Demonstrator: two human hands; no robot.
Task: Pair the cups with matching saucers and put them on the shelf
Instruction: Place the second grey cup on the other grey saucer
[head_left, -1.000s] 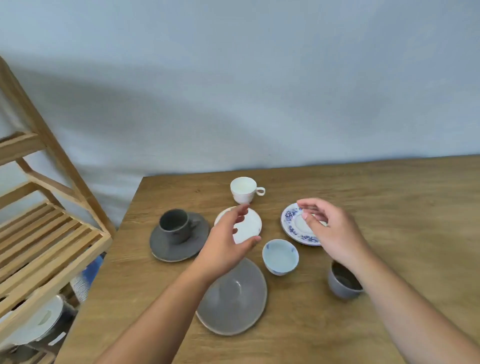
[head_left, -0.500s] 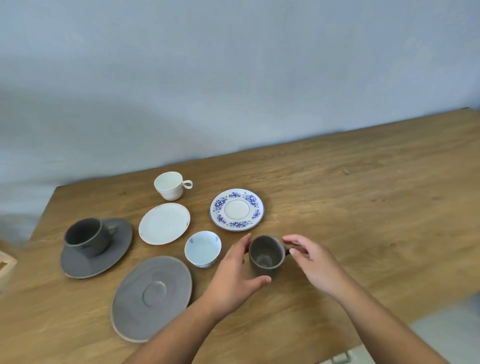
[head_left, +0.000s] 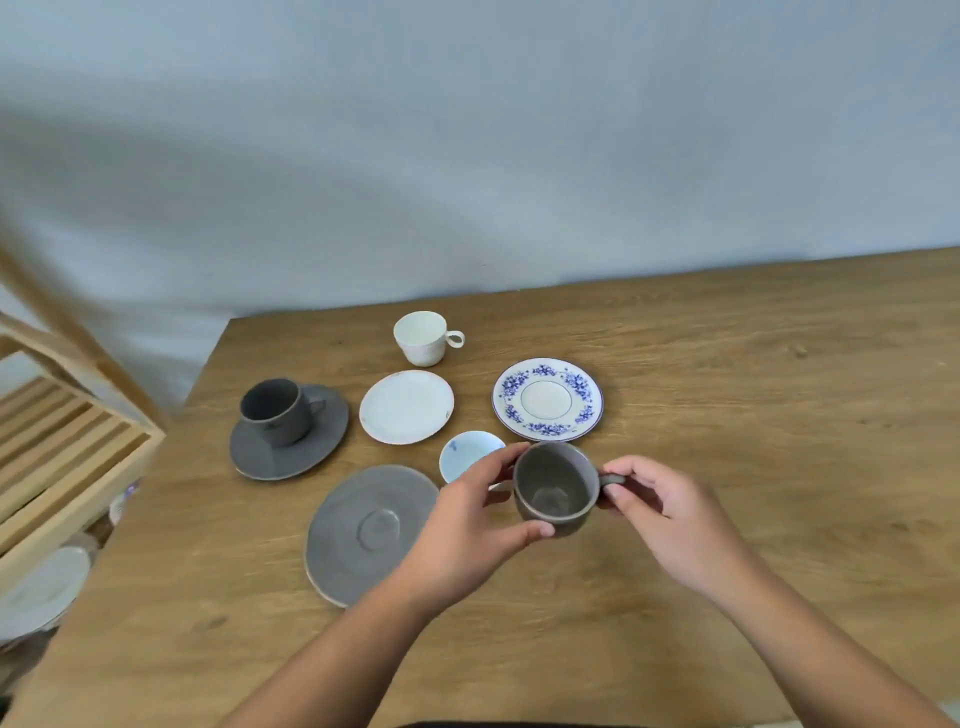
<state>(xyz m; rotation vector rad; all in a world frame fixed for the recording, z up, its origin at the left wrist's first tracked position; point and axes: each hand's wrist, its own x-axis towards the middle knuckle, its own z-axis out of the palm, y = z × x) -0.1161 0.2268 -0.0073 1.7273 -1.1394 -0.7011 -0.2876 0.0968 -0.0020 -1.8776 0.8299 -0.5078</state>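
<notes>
Both hands hold a grey cup (head_left: 553, 488) just above the table. My left hand (head_left: 475, 525) grips its side and my right hand (head_left: 660, 509) pinches its handle. To its left lies an empty grey saucer (head_left: 363, 530). Behind my left hand a small blue-white cup (head_left: 467, 456) is partly hidden. Farther back are a white saucer (head_left: 406, 406), a white cup (head_left: 423, 338) and a blue-flowered saucer (head_left: 547, 399). A dark grey cup (head_left: 275, 410) stands on its dark grey saucer (head_left: 322, 441) at the left.
The wooden table (head_left: 753, 415) runs to the wall at the back. A wooden slatted shelf (head_left: 62, 457) stands off the table's left edge, with white plates (head_left: 36, 592) on a lower level.
Both hands closed on the grey cup and lifted it slightly off the table. The view swung back left, so the shelf shows again.
</notes>
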